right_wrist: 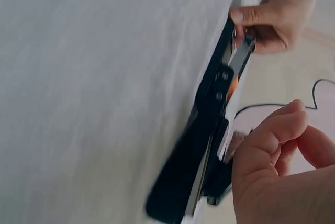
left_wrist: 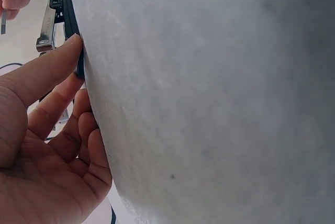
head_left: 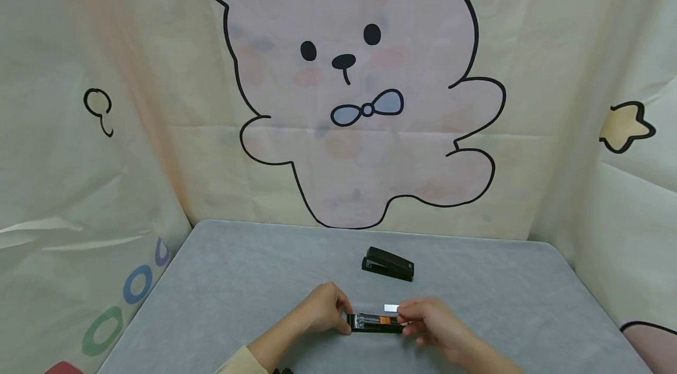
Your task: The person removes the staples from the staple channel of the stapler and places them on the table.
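Observation:
An opened black stapler [head_left: 376, 323] lies on the table between the two hands, its silver magazine and an orange part exposed. My left hand [head_left: 327, 308] pinches the left end of its base between thumb and finger; the left wrist view shows the thumb [left_wrist: 68, 54] against the dark base. Above the stapler's right part, my right hand [head_left: 436, 324] pinches a small silver strip of staples [head_left: 391, 308] by one end. In the right wrist view the stapler [right_wrist: 209, 103] stretches past the right hand [right_wrist: 277, 156], whose curled fingers hide the strip.
A second black stapler [head_left: 388, 264] sits farther back on the grey cloth-covered table [head_left: 254, 268]. Pale curtains [head_left: 529, 127] with a printed cartoon bear rise behind the table and at both sides.

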`<state>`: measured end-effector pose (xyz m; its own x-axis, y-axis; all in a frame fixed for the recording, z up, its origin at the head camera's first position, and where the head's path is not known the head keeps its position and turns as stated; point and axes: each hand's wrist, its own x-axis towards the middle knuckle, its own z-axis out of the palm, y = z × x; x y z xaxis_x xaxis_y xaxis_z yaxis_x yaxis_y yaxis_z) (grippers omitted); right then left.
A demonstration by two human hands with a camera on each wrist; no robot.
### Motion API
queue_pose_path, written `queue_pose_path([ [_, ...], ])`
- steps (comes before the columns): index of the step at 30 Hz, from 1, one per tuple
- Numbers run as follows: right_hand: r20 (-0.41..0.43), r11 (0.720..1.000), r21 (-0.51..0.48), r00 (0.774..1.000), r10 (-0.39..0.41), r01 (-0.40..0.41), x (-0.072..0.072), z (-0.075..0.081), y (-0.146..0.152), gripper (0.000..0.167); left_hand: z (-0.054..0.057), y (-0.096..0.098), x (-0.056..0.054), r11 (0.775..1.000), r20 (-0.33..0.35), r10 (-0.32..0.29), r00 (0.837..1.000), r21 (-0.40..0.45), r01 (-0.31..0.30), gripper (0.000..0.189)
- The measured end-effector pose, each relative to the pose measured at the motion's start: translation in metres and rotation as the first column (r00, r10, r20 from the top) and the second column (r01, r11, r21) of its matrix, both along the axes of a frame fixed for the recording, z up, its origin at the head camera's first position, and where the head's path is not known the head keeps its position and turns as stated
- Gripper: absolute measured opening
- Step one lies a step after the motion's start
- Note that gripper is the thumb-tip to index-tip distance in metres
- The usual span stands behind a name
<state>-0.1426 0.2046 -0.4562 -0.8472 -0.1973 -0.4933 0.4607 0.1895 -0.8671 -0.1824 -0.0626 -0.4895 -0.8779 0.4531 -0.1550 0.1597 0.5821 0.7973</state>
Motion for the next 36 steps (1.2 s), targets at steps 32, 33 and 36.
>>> queue_pose_path([
  [32, 0.009, 0.997, 0.026, 0.997, -0.075, 0.075, -0.015, -0.001, 0.155, 0.017, 0.006, 0.002, 0.000, 0.999, 0.071, 0.030, 0.997, -0.018, -0.028, 0.021],
  [33, 0.009, 0.997, 0.031, 0.997, -0.074, 0.073, -0.016, -0.003, 0.157, 0.018, 0.006, 0.002, 0.001, 0.999, 0.073, 0.032, 0.997, -0.019, -0.031, 0.021],
  [36, 0.016, 0.995, 0.054, 0.997, -0.082, 0.081, -0.018, -0.006, 0.164, 0.017, 0.006, 0.002, 0.001, 0.999, 0.070, 0.034, 0.997, -0.020, -0.032, 0.021],
])
